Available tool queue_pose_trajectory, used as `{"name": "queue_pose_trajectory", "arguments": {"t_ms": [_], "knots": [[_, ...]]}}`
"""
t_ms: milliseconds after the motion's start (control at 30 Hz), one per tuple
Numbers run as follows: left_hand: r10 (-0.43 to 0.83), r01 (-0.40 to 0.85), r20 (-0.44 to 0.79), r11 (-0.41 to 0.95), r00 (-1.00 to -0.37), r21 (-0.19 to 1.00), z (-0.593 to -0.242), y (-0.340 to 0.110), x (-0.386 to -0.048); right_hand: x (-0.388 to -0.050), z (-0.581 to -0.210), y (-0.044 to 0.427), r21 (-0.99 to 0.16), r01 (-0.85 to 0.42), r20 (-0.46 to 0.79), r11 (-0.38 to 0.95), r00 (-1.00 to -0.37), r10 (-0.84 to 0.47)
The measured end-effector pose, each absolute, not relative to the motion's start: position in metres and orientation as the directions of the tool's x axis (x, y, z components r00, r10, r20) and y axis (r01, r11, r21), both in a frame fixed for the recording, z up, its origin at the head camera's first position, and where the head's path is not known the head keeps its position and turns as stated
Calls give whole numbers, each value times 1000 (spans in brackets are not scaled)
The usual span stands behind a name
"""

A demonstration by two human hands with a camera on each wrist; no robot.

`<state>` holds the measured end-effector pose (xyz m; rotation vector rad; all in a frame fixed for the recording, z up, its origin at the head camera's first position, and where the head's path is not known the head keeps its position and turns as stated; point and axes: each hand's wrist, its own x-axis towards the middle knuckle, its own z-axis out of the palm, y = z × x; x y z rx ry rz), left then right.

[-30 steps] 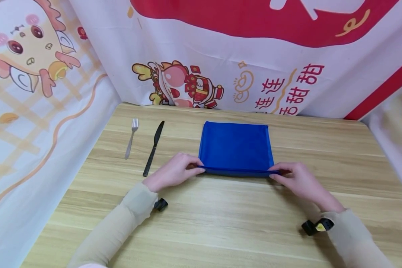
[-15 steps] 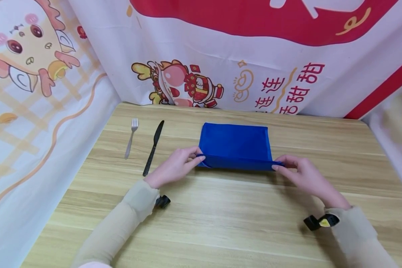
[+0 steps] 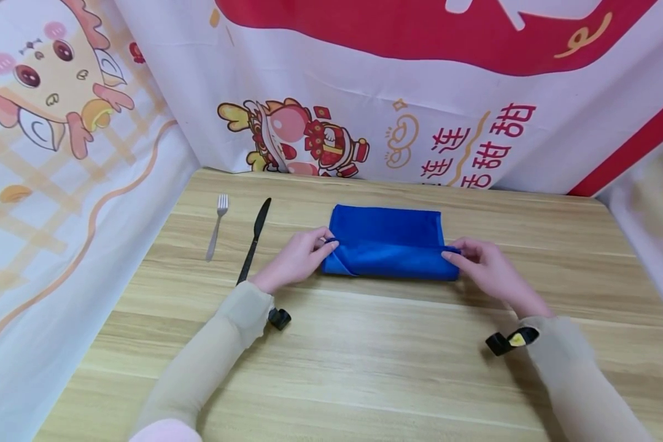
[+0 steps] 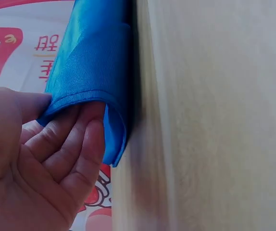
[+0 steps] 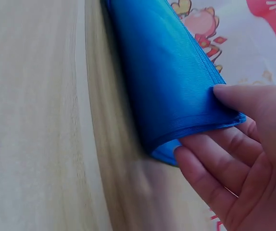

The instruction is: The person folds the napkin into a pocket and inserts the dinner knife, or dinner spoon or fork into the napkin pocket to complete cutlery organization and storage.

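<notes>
One blue cloth (image 3: 389, 261) lies on the wood-grained tabletop (image 3: 359, 368), nearer the far edge than the person, its near part folded up and over and its far part flat. The person's left hand (image 3: 295, 261) has a narrow grip on one end of the raised edge: in the left wrist view the thumb presses on top while the fingers reach under, inside the curl of fabric. The right hand (image 3: 486, 270) pinches the opposite end of that edge, its grip just as narrow, thumb above and fingers beneath. Between the hands the folded layer bows toward the person, and the wrist views show a rounded hollow at each end. A diagonal crease marks the fold just beside the left hand. Farther left, apart from the cloth, a silver fork (image 3: 217, 228) and a black knife (image 3: 258, 224) lie side by side, tines and blade pointing to the far edge; in the head view the beige left sleeve (image 3: 237, 319) overlaps the end of the knife handle. A small black camera (image 3: 279, 318) sits at the left wrist. Behind the tabletop hangs a white backdrop (image 3: 398, 83) printed with a cartoon figure and red characters.
</notes>
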<state>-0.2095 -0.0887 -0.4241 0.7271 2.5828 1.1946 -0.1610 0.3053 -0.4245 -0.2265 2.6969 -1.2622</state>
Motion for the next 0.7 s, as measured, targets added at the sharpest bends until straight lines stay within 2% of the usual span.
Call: {"name": "queue_pose_trajectory", "arguments": {"t_ms": [400,700], "knots": [[438,278,-58,662,-897,696,-431,-78,-230,-191,-446,301,-786,25,-150,618,-977,-151],[389,239,-85,708,-917,665,-435,-72,-240,-197,-445,294,-717,-57,-49,694,-990,-131]]}}
